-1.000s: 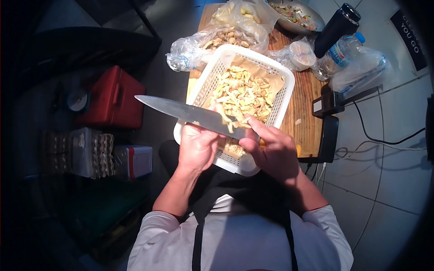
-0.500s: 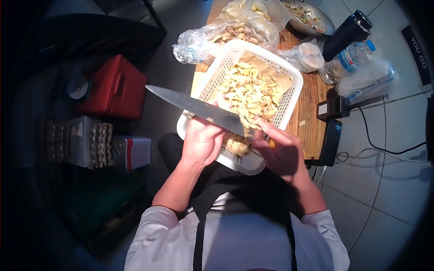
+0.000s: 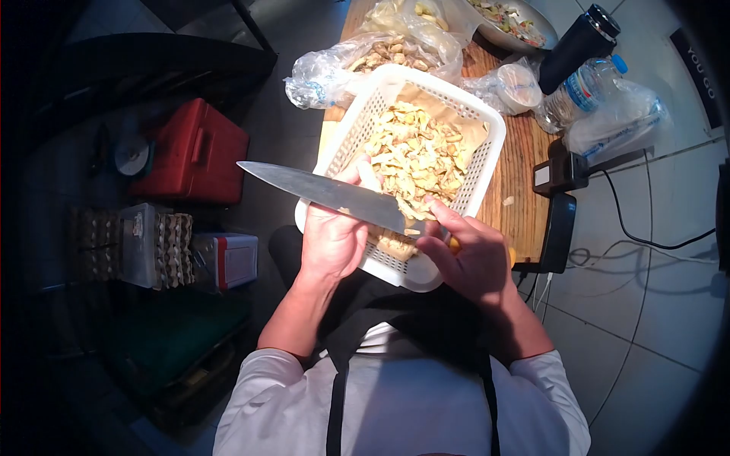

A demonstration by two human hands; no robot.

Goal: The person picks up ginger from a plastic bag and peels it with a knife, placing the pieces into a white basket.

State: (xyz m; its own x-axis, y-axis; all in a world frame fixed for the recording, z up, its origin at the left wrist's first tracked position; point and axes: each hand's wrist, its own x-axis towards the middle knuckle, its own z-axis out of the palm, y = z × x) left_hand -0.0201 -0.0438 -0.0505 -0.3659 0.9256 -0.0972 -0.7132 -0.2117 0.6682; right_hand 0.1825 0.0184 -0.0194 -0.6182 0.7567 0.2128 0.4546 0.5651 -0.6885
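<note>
My right hand [image 3: 475,254] is closed on a large knife, whose yellow-orange handle shows only in small part. The wide blade [image 3: 327,194] points left and crosses over my left hand [image 3: 334,235]. My left hand is palm up beneath the blade, its fingers round a pale piece [image 3: 370,176], partly hidden by the knife. Both hands are over the near part of a white perforated basket [image 3: 490,163]. Thin yellowish slices [image 3: 422,152] lie on brown paper in it. Tan chunks [image 3: 394,242] show below the blade, near the basket's front edge.
On the wooden table [image 3: 525,178] are plastic bags of pieces [image 3: 391,53], a pan of food [image 3: 517,26], a wrapped cup [image 3: 518,87], a dark flask [image 3: 579,47] and a water bottle [image 3: 585,93]. A red box [image 3: 194,156] and egg trays [image 3: 173,247] stand at left.
The knife has shifted slightly left and down in view with both hands. The basket and table also appear a little further left. Both hands keep their holds.
</note>
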